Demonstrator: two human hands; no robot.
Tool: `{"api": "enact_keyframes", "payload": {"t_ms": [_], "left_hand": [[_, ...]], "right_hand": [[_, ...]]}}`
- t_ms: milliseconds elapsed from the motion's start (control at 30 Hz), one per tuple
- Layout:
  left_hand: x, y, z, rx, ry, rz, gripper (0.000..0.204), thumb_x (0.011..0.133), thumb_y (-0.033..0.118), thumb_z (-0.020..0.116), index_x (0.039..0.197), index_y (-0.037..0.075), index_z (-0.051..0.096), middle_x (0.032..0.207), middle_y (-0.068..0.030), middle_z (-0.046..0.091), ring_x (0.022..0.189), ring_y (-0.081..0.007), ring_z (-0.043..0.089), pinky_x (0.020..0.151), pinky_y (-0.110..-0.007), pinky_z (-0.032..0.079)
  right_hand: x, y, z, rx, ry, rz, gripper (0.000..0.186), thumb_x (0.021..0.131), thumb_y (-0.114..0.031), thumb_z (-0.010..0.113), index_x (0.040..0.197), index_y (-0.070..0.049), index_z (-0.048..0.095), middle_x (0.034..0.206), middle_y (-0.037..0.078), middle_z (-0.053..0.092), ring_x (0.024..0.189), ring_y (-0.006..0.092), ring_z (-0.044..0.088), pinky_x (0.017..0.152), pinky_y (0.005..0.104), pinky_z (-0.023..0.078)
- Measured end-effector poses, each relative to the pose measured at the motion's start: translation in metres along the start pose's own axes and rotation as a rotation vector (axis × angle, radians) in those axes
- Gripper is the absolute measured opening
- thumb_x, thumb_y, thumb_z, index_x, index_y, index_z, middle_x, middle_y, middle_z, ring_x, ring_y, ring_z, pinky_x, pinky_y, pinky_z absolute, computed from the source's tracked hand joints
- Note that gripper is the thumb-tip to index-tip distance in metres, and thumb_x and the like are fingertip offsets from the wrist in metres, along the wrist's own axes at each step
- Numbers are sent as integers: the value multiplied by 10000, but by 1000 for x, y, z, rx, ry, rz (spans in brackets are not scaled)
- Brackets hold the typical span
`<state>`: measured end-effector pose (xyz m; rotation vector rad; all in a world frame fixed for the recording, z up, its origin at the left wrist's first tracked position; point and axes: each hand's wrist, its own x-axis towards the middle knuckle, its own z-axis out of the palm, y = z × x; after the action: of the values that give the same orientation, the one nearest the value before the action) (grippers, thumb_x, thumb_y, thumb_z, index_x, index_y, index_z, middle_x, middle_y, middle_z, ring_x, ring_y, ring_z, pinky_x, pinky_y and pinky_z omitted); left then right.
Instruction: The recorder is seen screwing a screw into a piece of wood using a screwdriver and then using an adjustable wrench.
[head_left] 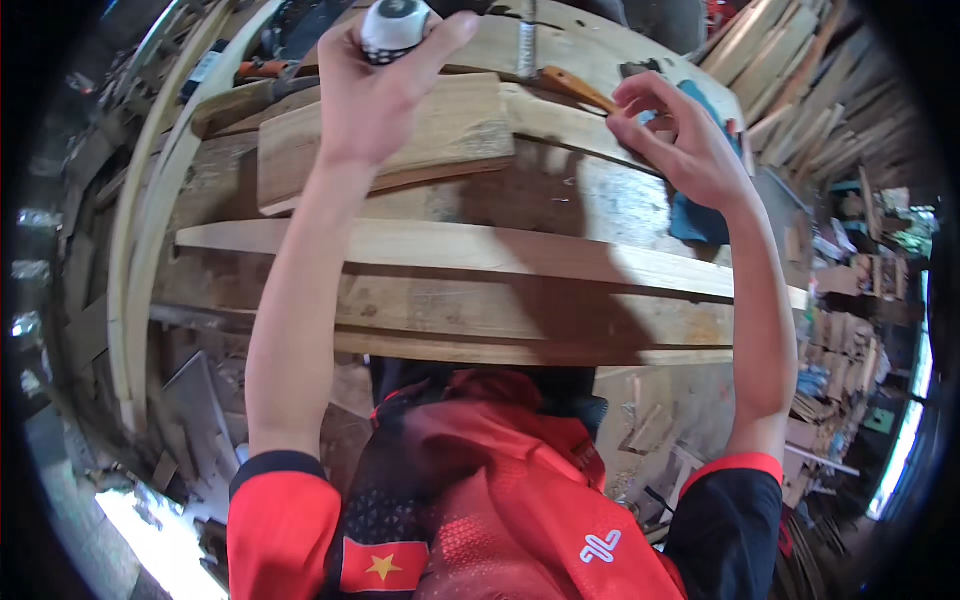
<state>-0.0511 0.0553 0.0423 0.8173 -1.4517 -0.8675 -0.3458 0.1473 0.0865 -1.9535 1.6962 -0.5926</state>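
Note:
My left hand is raised at the far side of the bench, its fingers wrapped round a white rounded thing with a dark top; its exact kind does not show. Just below that hand lies a short, thick wooden board. At the right, my right hand has thumb and fingertips pinched at the near end of an orange-brown wooden handle. What tool the handle belongs to cannot be made out. A long pale wooden strip crosses the bench in front of me, below both hands.
The plank workbench has gaps between its boards. Blue material lies by my right wrist. An upright metal rod stands at the far side. Long curved strips lean at the left; stacked timber fills the far right.

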Motion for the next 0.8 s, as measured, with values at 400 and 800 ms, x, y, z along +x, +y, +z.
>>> {"api": "enact_keyframes", "payload": {"t_ms": [400, 800], "left_hand": [[-1, 29, -13, 5, -249, 23, 230, 903, 128, 799, 1042, 29, 644, 939, -27, 679, 774, -63, 628, 617, -192, 490], [34, 16, -54, -437, -786, -161, 255, 920, 165, 700, 832, 102, 469, 699, 7, 449, 636, -120, 470, 727, -266, 462]], "right_hand": [[70, -22, 105, -102, -19, -498, 1027, 747, -642, 829, 1484, -38, 444, 1425, 241, 536, 1373, 407, 482, 1170, 471, 397], [84, -14, 117, -30, 58, -604, 988, 736, -625, 825, 1414, 20, 510, 1368, 243, 579, 1310, 396, 531, 1124, 446, 441]]}}
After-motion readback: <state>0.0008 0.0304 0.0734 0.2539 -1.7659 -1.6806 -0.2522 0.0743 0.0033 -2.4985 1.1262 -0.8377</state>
